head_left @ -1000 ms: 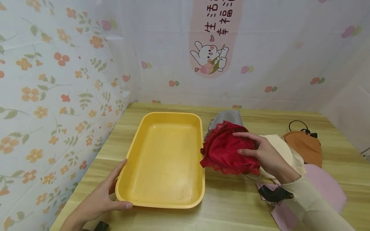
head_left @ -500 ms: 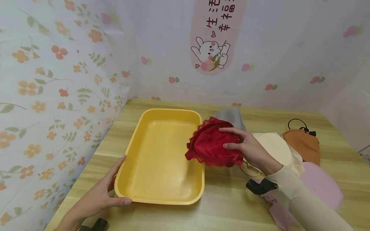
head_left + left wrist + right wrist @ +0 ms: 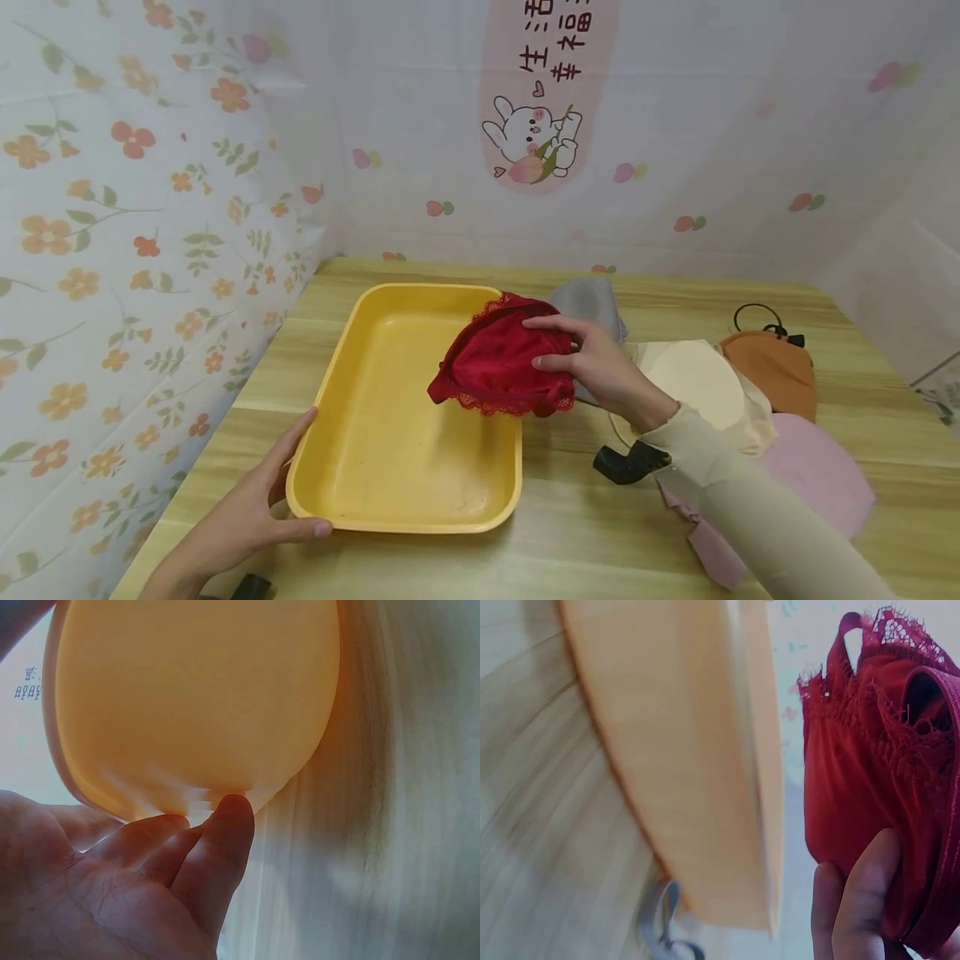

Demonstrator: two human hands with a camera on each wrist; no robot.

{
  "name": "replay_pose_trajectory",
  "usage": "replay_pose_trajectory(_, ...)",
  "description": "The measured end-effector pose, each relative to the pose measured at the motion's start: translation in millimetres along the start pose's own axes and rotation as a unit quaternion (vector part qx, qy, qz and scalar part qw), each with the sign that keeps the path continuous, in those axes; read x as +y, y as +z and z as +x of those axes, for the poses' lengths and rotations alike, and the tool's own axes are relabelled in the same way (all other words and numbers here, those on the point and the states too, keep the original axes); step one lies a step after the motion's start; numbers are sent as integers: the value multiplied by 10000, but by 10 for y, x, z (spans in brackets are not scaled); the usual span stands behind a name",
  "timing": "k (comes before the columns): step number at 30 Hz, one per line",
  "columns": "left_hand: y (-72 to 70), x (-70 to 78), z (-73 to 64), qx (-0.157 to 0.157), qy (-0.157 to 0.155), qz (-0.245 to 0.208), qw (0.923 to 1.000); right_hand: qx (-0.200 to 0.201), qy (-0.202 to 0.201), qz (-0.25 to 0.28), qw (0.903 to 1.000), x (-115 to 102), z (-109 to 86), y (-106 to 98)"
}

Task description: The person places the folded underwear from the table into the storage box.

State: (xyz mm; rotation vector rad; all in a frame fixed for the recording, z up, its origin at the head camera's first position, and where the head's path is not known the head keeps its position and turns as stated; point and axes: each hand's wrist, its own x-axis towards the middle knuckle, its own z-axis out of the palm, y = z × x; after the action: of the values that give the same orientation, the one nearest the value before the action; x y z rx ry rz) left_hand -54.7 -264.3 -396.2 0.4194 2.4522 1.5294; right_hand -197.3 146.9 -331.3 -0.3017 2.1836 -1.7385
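Note:
A red bra (image 3: 502,358) with lace trim and folded cups is held by my right hand (image 3: 600,358), thumb and fingers on its right side. It hangs over the right rim of a yellow plastic tray (image 3: 405,450); the right wrist view shows its strap and lace (image 3: 885,697) above the tray's outer wall (image 3: 652,750). My left hand (image 3: 251,500) holds the tray's near left corner, fingers along the left wall and thumb at the front. In the left wrist view, fingertips (image 3: 232,810) press the wall from outside. The tray's visible floor is bare.
Right of the tray on the wooden table (image 3: 585,533) lie a grey bra (image 3: 588,304), a cream one (image 3: 697,383), a brown one (image 3: 772,371) with a black strap, and a pink one (image 3: 810,475) partly behind my right sleeve. Patterned cloth (image 3: 420,125) hangs behind.
My right hand has carried the red bra leftward from beside the tray to over its right rim and interior. The left hand has stayed at the tray's corner.

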Motion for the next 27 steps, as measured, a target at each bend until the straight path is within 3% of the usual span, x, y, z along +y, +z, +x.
replay_pose_trajectory(5,-1,-8,-14,31,86,46,9999,131,-42,-349,9993,-118,82,114)
replay_pose_trajectory(18,31,3,6,48,-86,155,9998,-93,16,-129,9999,-336,200,285)
replay_pose_trajectory(27,30,3,-2,36,-90,148,9998,-126,10,-210,9997,-381,437,394)
